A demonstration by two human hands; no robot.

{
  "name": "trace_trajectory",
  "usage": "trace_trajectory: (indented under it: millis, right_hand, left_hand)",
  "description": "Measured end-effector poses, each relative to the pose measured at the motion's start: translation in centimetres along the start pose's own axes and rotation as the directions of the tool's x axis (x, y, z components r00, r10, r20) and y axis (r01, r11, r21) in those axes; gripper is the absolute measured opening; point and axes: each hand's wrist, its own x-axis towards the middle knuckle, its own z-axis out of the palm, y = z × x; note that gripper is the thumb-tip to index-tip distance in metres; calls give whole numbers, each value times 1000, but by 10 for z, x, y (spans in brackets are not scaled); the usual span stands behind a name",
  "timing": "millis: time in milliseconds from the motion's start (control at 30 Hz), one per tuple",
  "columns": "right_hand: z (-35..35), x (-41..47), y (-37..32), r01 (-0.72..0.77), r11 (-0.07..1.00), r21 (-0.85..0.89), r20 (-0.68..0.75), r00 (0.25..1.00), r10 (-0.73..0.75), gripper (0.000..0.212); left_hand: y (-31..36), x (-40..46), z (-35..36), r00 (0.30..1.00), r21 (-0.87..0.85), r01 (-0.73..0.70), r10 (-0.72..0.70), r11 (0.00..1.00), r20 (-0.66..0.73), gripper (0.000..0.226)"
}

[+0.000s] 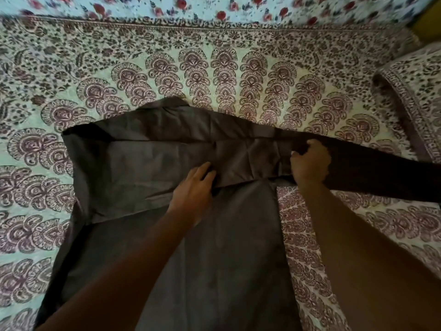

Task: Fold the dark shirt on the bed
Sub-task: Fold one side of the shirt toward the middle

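The dark shirt (148, 168) lies spread on the bed, its body running toward me and its collar end pointing away. One sleeve is folded across the chest; the other sleeve (381, 173) stretches out to the right. My left hand (194, 187) lies on the shirt's middle with its fingertips at the edge of the folded part. At the right shoulder, my right hand (310, 163) is shut on the cloth where the right sleeve begins. Both forearms cover the shirt's lower part.
The bed has a patterned sheet (238, 75) in cream and maroon. A matching pillow (415, 96) lies at the right. A floral cloth with red roses (214, 8) runs along the far edge. A yellow thing (429, 22) shows at the top right corner.
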Motion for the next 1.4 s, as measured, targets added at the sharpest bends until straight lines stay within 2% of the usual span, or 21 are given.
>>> trace_trajectory:
  millis: [67, 133, 167, 200, 233, 300, 367, 467, 633, 700, 767, 833, 933, 1100, 1167, 1267, 1300, 1400]
  right_hand:
    - [6, -12, 7, 260, 947, -190, -67, 959, -277, 41]
    - [20, -22, 14, 567, 801, -191, 18, 818, -574, 33]
    - [27, -26, 17, 665, 723, -186, 82, 744, -663, 33]
    - [34, -28, 21, 712, 675, -193, 127, 701, -702, 36]
    - [37, -28, 23, 709, 673, -211, 147, 704, -695, 40]
    - [39, -28, 23, 619, 743, -252, 145, 784, -604, 42]
    - [39, -32, 18, 562, 764, -318, 138, 824, -549, 40]
    - [38, -54, 4, 614, 733, -293, 79, 779, -622, 38]
    - [37, -146, -14, 701, 712, -39, 8, 713, -701, 33]
    - [43, -194, -18, 693, 714, 94, 5, 717, -697, 30]
    - [50, -240, -18, 661, 721, 209, 60, 727, -684, 28]
    - [54, -279, -16, 670, 697, 254, 164, 681, -714, 27]
    - [54, -325, -10, 695, 670, 260, 355, 577, -736, 25]
    - [57, -402, -7, 644, 706, 295, 476, 542, -693, 25]
    - [57, -432, -5, 602, 734, 315, 519, 538, -664, 23]
    - [58, -468, 0, 560, 764, 321, 541, 554, -633, 21]
    - [59, -479, 2, 543, 775, 324, 535, 570, -623, 20]
    - [57, -505, 5, 395, 845, 360, 546, 645, -534, 18]
  left_hand:
    - [-7, -5, 4, 999, 8, -37, 37, 999, 30, 59]
    - [-12, -8, 6, 996, 16, -68, 67, 998, 57, 60]
    - [-13, -7, 6, 995, 17, -87, 86, 996, 42, 58]
    - [-12, -5, 6, 995, 7, -101, 101, 995, 21, 57]
    - [-10, -3, 7, 995, -23, -103, 103, 994, 8, 56]
    - [-2, 0, 9, 996, -95, -88, 89, 992, 13, 54]
    - [8, 0, 10, 996, -90, -79, 83, 993, 42, 54]
    - [14, -13, 7, 1000, -63, -29, 29, 998, -2, 60]
    - [3, -75, -12, 965, -86, 159, -173, 984, -197, 57]
    - [-7, -112, -17, 920, -112, 281, -301, 953, -251, 52]
    - [-16, -154, -14, 846, -130, 440, -459, 888, -273, 54]
    - [-26, -201, -6, 775, -93, 574, -576, 814, -260, 58]
    - [-40, -262, 6, 732, -26, 641, -622, 767, -279, 57]
    - [-62, -343, -1, 575, -89, 772, -752, 629, -324, 59]
    - [-71, -375, -8, 544, -146, 793, -794, 592, -271, 54]
    - [-78, -411, -18, 550, -245, 804, -834, 542, -38, 43]
    - [-77, -422, -20, 587, -238, 788, -810, 568, 8, 42]
    - [-66, -446, -24, 774, -246, 618, -633, 747, 24, 52]
